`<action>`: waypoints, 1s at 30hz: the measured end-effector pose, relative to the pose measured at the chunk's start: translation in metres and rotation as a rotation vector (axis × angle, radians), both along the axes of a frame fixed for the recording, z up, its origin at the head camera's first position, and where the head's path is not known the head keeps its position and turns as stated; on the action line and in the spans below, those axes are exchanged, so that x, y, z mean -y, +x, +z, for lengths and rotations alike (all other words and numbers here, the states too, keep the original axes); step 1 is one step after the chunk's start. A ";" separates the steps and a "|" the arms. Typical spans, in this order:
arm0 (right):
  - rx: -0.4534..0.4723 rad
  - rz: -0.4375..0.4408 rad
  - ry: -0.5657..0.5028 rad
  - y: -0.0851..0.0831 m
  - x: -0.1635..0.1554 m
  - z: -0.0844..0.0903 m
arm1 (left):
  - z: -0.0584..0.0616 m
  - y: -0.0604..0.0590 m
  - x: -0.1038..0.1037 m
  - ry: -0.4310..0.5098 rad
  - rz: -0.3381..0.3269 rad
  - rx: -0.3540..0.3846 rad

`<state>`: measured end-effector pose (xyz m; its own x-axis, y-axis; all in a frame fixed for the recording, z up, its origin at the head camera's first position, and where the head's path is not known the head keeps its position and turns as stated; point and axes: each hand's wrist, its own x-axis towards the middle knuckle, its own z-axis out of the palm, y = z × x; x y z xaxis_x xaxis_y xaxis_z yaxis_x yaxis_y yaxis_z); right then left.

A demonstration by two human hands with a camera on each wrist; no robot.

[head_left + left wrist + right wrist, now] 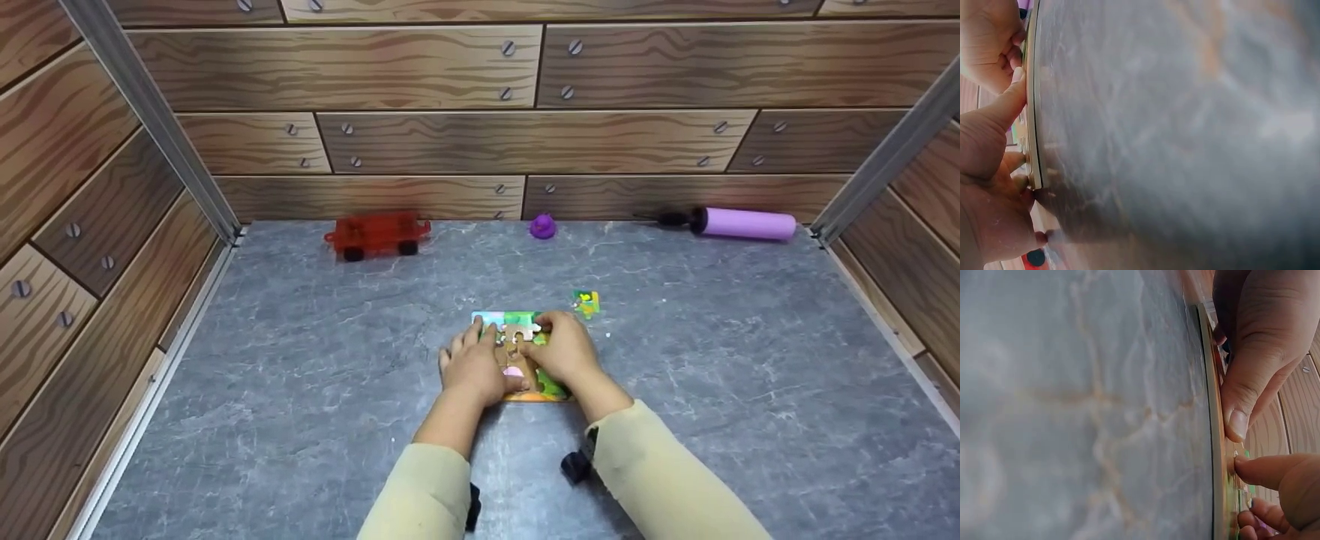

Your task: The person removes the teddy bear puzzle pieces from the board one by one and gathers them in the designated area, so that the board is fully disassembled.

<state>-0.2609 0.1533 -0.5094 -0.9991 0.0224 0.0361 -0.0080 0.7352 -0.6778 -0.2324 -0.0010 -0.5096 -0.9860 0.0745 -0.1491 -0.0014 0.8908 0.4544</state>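
Observation:
A colourful puzzle board (510, 322) lies flat on the grey marbled floor. My left hand (472, 360) rests on its left half with fingers laid forward. My right hand (559, 345) covers its right half, fingertips bent down onto the pieces near the far edge. One loose green-yellow puzzle piece (586, 303) lies just beyond the board's right corner. In the left wrist view the left thumb (1008, 107) touches the thin board edge (1032, 112). The right wrist view has the right thumb (1241, 399) against the board edge (1216, 439). Most of the picture is hidden by the hands.
Along the back wall stand a red toy truck (379, 235), a small purple duck (542, 226) and a purple pump (739, 223). Wood-patterned walls close in the grey floor (300, 375) on three sides.

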 end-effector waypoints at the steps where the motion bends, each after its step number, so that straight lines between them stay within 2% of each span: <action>1: 0.000 0.002 -0.013 -0.001 0.000 0.000 | 0.000 0.000 0.000 0.003 0.000 0.002; 7: -0.007 0.059 -0.074 -0.004 0.000 -0.001 | -0.001 0.000 -0.001 0.016 -0.003 0.009; 12: -0.005 0.080 -0.065 -0.006 0.000 -0.001 | -0.001 0.000 -0.002 0.020 -0.003 0.009; 17: -0.001 0.078 -0.046 -0.007 -0.004 0.001 | -0.001 0.001 -0.002 0.027 -0.008 0.001; 30: -0.055 0.023 -0.128 -0.022 -0.046 0.020 | -0.001 0.000 0.002 0.021 -0.011 0.009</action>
<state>-0.2827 0.1990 -0.4898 -0.9960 0.0078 0.0894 -0.0636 0.6416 -0.7644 -0.2325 -0.0034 -0.5104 -0.9837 0.0888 -0.1566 0.0042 0.8808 0.4734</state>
